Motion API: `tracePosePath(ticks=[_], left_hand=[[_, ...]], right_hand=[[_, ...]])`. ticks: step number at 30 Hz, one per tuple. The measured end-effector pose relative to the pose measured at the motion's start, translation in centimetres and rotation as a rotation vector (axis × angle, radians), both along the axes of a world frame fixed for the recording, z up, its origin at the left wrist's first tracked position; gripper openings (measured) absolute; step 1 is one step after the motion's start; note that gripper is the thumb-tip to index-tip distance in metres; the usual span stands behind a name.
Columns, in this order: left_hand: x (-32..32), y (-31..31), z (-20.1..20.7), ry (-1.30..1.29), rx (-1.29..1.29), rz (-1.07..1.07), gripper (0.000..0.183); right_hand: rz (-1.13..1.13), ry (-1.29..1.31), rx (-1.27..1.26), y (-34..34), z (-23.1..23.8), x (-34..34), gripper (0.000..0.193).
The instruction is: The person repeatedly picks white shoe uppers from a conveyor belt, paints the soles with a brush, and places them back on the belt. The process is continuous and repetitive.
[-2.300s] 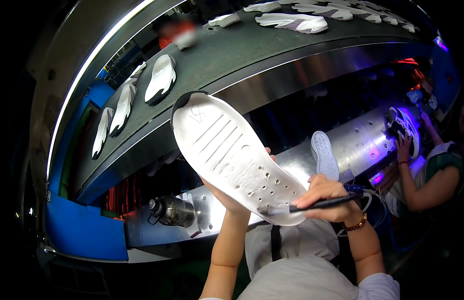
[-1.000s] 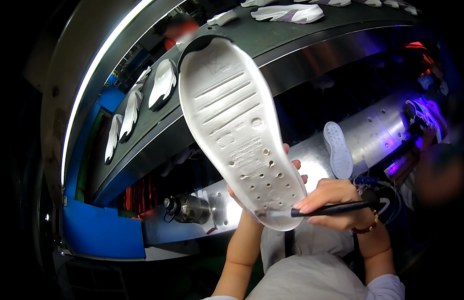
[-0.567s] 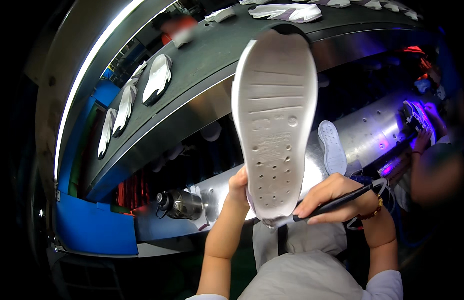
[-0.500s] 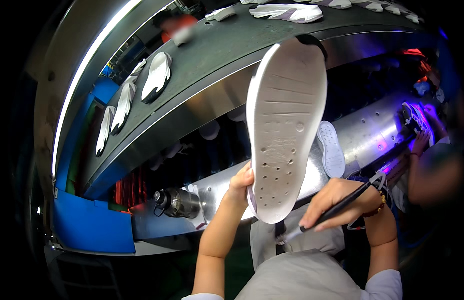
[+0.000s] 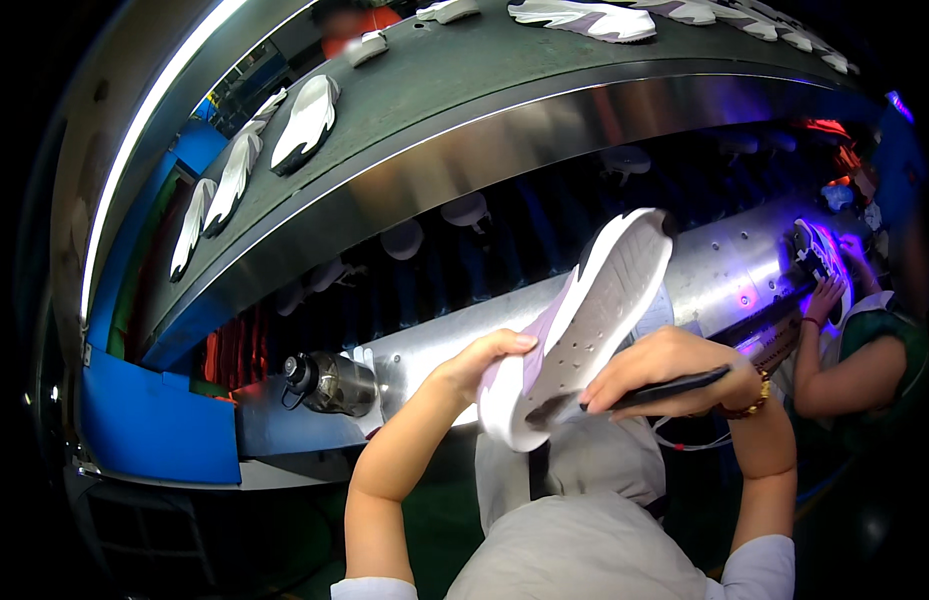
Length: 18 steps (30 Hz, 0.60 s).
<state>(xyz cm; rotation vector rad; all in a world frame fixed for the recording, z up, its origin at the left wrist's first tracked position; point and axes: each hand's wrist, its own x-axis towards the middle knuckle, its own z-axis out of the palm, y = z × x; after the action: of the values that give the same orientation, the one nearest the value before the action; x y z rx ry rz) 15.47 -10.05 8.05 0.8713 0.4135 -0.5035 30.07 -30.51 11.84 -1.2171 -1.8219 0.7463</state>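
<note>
A white shoe sole (image 5: 609,300) with a lilac side and a dark tip is tilted in front of me, its hollow inner face turned to the right. My left hand (image 5: 484,362) grips its outer side near the lower end, thumb on the rim. In my right hand (image 5: 674,368) is a brush (image 5: 674,390) with a black handle. The brush's head reaches into the low end of the sole, against the inner face and rim; its bristles are blurred. Behind the held sole, a pale flat piece (image 5: 652,312) on the metal bench is mostly hidden.
Several white soles (image 5: 309,125) lie on the dark green conveyor (image 5: 434,90), which curves across the back. A metal bottle (image 5: 334,385) stands on the steel bench (image 5: 424,370) at left. At right, a co-worker's hand (image 5: 824,298) holds a shoe under violet light.
The sole has come down and tilted, turning its lilac side into view. My right hand has brought the brush from below the sole up into its lower end.
</note>
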Motion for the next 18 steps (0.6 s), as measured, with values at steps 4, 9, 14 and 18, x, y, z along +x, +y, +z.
tracePosePath(ticks=[4,9,14,18], left_hand=[[-0.2,-1.1,0.9,0.083,0.137,-0.021,0.056],[-0.6,-1.0,1.1,0.195,0.094,0.061,0.061],[-1.4,-0.2,-1.4,0.148,0.003,0.083,0.059],[-2.1,1.2,-3.0,0.034,-0.137,0.043,0.058]], right_hand=[[0.115,-0.055,-0.173,-0.6,0.9,0.8,0.018],[0.013,-0.024,0.040,-0.8,0.8,1.3,0.021],[0.089,-0.107,-0.110,-2.1,0.8,2.1,0.017],[-0.192,0.029,-0.025,-2.3,0.1,1.6,0.018]])
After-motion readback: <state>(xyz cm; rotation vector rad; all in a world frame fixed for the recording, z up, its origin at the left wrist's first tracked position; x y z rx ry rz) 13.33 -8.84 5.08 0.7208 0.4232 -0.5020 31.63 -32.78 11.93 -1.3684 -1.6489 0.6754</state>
